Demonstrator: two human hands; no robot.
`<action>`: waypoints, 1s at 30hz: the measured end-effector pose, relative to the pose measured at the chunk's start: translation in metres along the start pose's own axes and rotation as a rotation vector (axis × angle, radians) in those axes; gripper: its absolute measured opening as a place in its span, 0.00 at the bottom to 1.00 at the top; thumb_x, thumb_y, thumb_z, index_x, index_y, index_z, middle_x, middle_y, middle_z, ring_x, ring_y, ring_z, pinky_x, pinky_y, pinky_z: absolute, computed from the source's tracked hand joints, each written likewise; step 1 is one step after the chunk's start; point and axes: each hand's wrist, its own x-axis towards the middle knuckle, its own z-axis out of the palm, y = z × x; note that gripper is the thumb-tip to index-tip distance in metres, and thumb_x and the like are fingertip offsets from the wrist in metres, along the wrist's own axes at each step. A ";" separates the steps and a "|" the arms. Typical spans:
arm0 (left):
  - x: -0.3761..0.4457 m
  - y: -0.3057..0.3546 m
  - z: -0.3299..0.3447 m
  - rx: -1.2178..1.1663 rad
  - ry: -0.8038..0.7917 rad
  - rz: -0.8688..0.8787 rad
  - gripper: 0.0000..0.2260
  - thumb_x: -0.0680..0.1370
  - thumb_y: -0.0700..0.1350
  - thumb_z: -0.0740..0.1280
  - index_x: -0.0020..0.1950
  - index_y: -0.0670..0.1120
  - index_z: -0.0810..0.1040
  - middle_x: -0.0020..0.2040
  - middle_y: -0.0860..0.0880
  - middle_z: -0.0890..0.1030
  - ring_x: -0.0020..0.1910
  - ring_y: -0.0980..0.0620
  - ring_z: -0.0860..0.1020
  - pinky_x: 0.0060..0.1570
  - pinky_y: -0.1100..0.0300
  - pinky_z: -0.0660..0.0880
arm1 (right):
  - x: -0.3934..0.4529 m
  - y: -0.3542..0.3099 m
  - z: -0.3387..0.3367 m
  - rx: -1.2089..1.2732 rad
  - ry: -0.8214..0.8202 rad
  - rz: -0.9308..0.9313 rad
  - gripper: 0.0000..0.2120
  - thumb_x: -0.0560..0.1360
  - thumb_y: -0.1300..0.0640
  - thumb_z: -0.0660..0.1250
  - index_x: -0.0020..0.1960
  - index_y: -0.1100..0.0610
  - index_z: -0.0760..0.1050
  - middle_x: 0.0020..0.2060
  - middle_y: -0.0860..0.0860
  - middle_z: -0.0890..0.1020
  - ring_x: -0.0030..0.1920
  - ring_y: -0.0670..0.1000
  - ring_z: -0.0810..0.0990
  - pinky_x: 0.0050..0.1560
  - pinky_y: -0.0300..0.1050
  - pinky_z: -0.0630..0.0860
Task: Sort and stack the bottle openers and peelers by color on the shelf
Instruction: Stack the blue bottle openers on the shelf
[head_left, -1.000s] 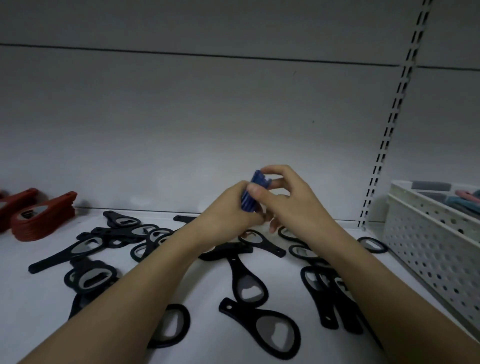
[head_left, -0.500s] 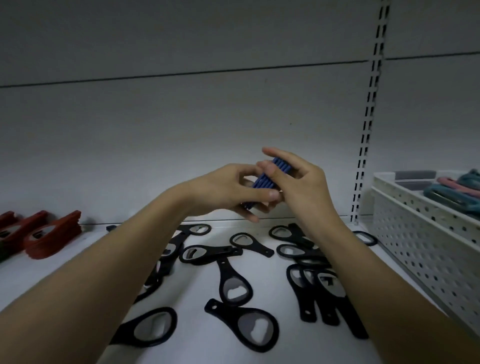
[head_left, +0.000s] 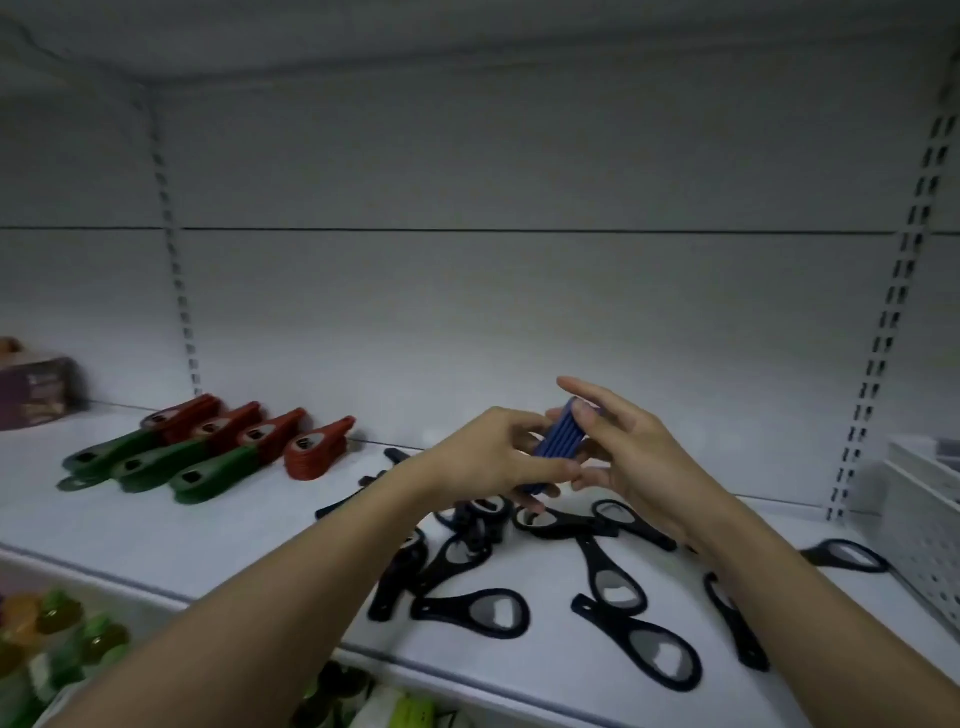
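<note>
Your left hand is curled around the blue stack, thumb along the near side and fingers wrapped beneath, so it grips the stack from the lower end. The stack is raised in the air above the shelf, tilted with its upper end leaning away to the right.

Your right hand meets the stack from the other side. Its thumb presses on the upper end of the stack, while its index and middle fingers stretch out nearly straight past the top; the lower fingers bend toward your left fingertips near the bottom of the stack. You cannot tell from here whether those bent fingers touch the blue pieces.

Below your hands, the black openers lie scattered flat on the shelf, some overlapping, handles pointing every way. One more lies apart to the right, just beside the white basket at the edge.

To the left, near the back wall, the red stacks sit in a row, with the green stacks lying in front of them, touching.
</note>
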 end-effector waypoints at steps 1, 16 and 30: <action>-0.011 -0.004 -0.011 0.014 0.042 -0.011 0.17 0.75 0.45 0.74 0.62 0.43 0.78 0.50 0.43 0.85 0.48 0.45 0.85 0.47 0.52 0.83 | 0.003 0.001 0.014 -0.038 0.000 0.032 0.16 0.81 0.52 0.63 0.68 0.52 0.73 0.56 0.55 0.81 0.40 0.53 0.82 0.36 0.45 0.80; -0.131 -0.131 -0.161 0.734 0.563 -0.525 0.14 0.70 0.55 0.76 0.48 0.47 0.79 0.39 0.51 0.79 0.38 0.53 0.77 0.35 0.60 0.69 | 0.027 0.061 0.199 -1.242 -0.464 -0.134 0.26 0.81 0.40 0.54 0.76 0.46 0.63 0.76 0.46 0.62 0.76 0.50 0.57 0.74 0.56 0.56; -0.099 -0.152 -0.177 0.876 0.521 -0.565 0.15 0.73 0.55 0.74 0.48 0.45 0.78 0.42 0.48 0.79 0.42 0.49 0.78 0.42 0.56 0.76 | 0.026 0.076 0.198 -1.243 -0.429 -0.064 0.25 0.83 0.42 0.49 0.78 0.47 0.58 0.79 0.47 0.57 0.78 0.49 0.55 0.76 0.52 0.55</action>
